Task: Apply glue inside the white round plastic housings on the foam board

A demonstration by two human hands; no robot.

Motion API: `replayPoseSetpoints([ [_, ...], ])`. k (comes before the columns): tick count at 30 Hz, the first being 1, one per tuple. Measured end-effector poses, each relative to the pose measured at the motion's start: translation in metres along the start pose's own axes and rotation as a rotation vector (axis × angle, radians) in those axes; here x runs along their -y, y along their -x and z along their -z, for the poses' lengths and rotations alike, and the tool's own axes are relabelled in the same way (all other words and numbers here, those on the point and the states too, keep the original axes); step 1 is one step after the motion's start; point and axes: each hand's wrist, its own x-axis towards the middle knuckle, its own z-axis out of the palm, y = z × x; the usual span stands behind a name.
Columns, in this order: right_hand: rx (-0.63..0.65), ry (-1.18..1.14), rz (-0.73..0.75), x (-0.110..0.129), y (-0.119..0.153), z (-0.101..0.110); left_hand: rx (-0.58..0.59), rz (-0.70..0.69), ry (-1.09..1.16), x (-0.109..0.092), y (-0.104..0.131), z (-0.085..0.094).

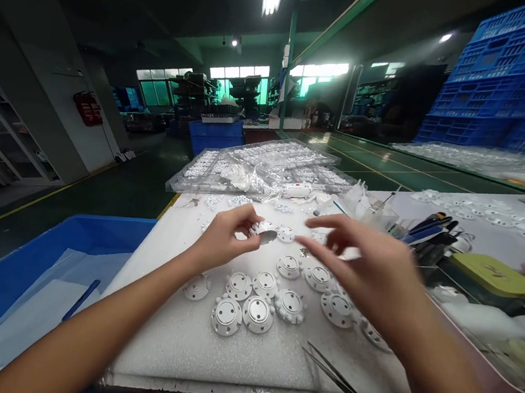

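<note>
My left hand [223, 237] pinches a small round white plastic cap [264, 230] above the white foam mat [172, 337]. My right hand [367, 267] hovers just right of it, fingers spread and blurred, holding nothing I can make out. Below both hands, several more round white caps [257, 313] with toothed rims lie face-up on the mat.
Metal tweezers [341, 383] lie at the mat's front right. A blue bin [23, 284] lined with plastic sits at left. Clear trays of small white parts [266, 165] stand at the back. Pens, a green tin [498, 275] and clutter fill the right side.
</note>
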Motion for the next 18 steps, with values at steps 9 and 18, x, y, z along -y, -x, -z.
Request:
replayPoseSetpoints([
  [9,-0.149,0.521,-0.507,-0.032,0.071,0.02,-0.113,0.373,0.767,-0.008,0.005,-0.016],
  [18,-0.072,0.391,-0.566,-0.051,0.074,-0.003,0.053,0.516,0.996,-0.014,0.018,-0.035],
])
